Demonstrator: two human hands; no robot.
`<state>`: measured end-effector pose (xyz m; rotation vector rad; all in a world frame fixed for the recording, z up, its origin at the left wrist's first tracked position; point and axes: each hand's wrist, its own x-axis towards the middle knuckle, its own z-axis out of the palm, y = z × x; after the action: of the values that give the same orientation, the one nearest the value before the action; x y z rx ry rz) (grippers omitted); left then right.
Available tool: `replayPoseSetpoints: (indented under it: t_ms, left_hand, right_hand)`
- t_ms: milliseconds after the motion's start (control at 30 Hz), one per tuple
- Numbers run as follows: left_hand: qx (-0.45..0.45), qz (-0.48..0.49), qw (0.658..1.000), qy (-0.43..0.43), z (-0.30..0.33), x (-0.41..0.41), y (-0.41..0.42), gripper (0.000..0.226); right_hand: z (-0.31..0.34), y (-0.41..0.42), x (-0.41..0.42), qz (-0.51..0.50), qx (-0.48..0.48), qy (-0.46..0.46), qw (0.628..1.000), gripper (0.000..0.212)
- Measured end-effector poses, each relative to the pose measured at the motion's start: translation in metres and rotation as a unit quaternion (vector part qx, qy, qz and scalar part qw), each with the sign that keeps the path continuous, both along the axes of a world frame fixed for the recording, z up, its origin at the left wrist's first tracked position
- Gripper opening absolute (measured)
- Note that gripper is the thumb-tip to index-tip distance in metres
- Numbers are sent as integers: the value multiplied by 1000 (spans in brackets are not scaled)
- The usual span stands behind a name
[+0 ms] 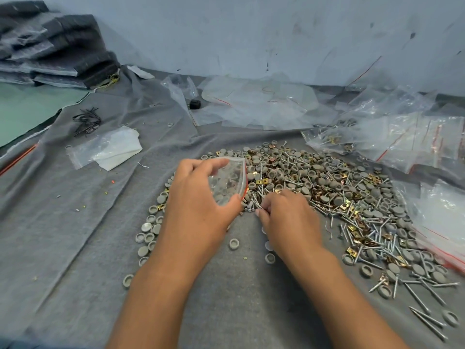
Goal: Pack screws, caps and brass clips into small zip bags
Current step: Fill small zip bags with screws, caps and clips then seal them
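Note:
A wide heap of grey caps [324, 177], silver screws [377, 238] and brass clips [264, 181] covers the grey cloth at centre and right. My left hand [198, 197] holds a small clear zip bag [229, 182] with a red seal strip, pinched between thumb and fingers, just above the heap's left edge. Parts show through the bag; whether they lie inside it or beneath it I cannot tell. My right hand [286, 217] is beside the bag's mouth, its fingers curled around a few screws [253, 205] at the heap's near edge.
Filled and empty zip bags [402, 137] pile up at the right and back. A flat bag [110, 149] and a bundle of dark nails [86, 120] lie at the left. Stacked dark foam packs [55, 49] sit far left. Loose caps [148, 235] dot the cloth.

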<state>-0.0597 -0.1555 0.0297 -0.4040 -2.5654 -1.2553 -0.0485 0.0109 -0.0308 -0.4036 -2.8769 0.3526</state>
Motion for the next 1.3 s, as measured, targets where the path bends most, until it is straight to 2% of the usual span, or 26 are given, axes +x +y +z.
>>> replayPoseSetpoints:
  t_ms: [167, 533, 600, 733, 867, 1000, 1100, 1200, 1300]
  left_hand:
    - [0, -5, 1000, -3, 0, 1, -1, 56]
    - [-9, -14, 1000, 5, -1, 3, 4, 56]
    - [-11, -17, 1000, 7, -1, 3, 6, 56]
    - [-14, -21, 1000, 5, -3, 4, 11, 56]
    - [-15, -28, 999, 11, -3, 5, 17, 56]
    - [-13, -47, 999, 18, -3, 8, 26, 56]
    - [-10, -49, 999, 16, -1, 10, 30, 56]
    - [-4, -42, 999, 13, 1, 9, 30, 58]
    - [41, -31, 999, 10, 4, 9, 27, 55]
  right_hand:
    - [3, 9, 4, -13, -52, -23, 998, 13]
    - [24, 37, 20, 11, -161, 3, 987, 11]
    - [26, 40, 21, 33, -209, 35, 977, 9]
    - [42, 35, 29, 120, -305, 157, 932, 7]
    - [51, 24, 36, 170, -248, 243, 922, 9]
    - [50, 15, 35, 179, -132, 228, 948, 18]
    - [51, 14, 33, 182, -200, 241, 932, 21]
    - [54, 29, 34, 138, -271, 275, 912, 10]
    - [49, 52, 36, 72, -269, 250, 927, 6]
